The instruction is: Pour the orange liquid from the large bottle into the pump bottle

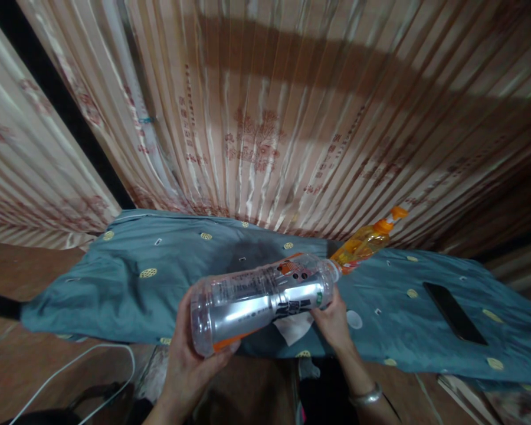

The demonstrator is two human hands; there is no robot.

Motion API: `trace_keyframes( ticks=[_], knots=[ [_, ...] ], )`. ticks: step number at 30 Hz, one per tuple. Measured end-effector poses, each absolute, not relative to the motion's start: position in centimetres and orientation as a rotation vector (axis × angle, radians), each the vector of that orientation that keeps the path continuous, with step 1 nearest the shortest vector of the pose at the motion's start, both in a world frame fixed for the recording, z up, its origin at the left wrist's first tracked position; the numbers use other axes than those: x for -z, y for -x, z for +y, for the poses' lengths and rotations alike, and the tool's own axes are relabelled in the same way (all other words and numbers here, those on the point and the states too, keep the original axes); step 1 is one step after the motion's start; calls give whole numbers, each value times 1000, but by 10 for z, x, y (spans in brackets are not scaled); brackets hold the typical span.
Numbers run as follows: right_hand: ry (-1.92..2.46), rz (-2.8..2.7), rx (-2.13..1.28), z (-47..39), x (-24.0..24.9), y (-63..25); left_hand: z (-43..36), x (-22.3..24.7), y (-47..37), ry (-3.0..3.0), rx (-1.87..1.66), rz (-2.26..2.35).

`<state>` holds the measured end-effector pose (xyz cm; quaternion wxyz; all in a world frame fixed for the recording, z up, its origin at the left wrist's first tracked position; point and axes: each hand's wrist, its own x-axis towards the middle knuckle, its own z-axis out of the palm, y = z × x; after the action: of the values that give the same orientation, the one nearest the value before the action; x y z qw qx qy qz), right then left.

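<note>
Clear plastic bottle (265, 298): we have it in both hands, in front of us, seen against the near side of the cloth-covered bench (92, 301).
Long axis: it runs across our view at a shallow slant, base at lower left, neck at upper right; the neck points right and a little away from us.
Left hand (192, 366): curled round the base end, the thumb along the lower side.
Right hand (331, 319): closed on the neck end, partly hidden behind it; a silver bracelet (367, 394) circles our wrist.
Bottle label (248, 313): silver and orange, with bold dark characters towards the neck, small dark print along the upper side and a green mark; we cannot read the words or a brand.
Orange pump bottle (363, 247): just beyond the neck, pump head uppermost; we cannot tell whether the two touch. Its red-marked label is too blurred to read.
Bench top: white paper (294, 330) partly behind the bottle, a whitish disc (354, 319) just right of our right hand, and a dark phone (454, 313) farther right.
Curtain (256, 141): pleated, printed with reddish trees and columns of characters too small for us to read.
</note>
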<state>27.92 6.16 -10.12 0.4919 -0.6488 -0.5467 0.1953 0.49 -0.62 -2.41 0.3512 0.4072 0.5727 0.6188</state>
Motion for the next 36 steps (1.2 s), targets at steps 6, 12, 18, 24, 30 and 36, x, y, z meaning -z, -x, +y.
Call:
trace_keyframes(
  ticks=[6, 12, 18, 24, 30, 36],
  knots=[
    [1563, -1316, -491, 61, 97, -277, -6, 25, -4, -1044, -1589, 1503],
    [1501, -1313, -542, 61, 95, -277, -5, 25, -4, -1047, -1569, 1474],
    [1459, -1338, -554, 61, 95, -278, -5, 25, -4, -1019, -1580, 1494],
    [1490, -1309, -562, 61, 97, -277, -6, 23, -5, -1022, -1573, 1498],
    [1486, -1314, -576, 61, 98, -277, -6, 25, -3, -1033, -1546, 1518],
    [1465, -1321, -562, 60, 96, -276, -7, 23, -3, -1069, -1549, 1531]
  ],
)
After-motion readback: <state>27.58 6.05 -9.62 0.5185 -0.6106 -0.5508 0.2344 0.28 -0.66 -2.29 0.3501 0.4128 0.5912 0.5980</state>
